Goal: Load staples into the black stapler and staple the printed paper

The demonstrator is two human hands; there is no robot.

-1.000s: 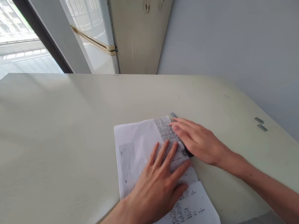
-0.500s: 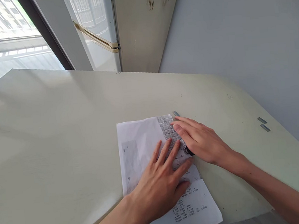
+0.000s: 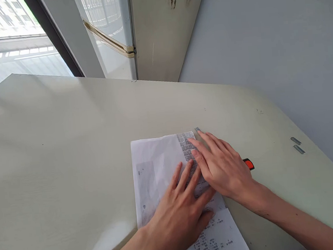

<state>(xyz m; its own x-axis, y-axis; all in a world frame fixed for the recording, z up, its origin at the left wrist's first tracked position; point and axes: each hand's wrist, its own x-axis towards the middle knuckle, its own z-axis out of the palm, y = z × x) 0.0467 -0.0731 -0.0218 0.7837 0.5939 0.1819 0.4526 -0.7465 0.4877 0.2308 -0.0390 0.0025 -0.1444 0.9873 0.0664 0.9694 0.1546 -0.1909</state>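
Off-white table (image 3: 83, 140): printed sheets (image 3: 154, 151) pressed by L hand (image 3: 178, 213), fingers spread; R hand (image 3: 224, 170), fingers part-spread, now shifted over edge, orange-black obj. (image 3: 249, 164) bared at 3 o'clock; sheets likely steadier.

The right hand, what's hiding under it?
A red-and-black thing peeks out past the right hand, and the paper runs partly beneath it. The hand covers the rest, so I can't tell what that thing is.
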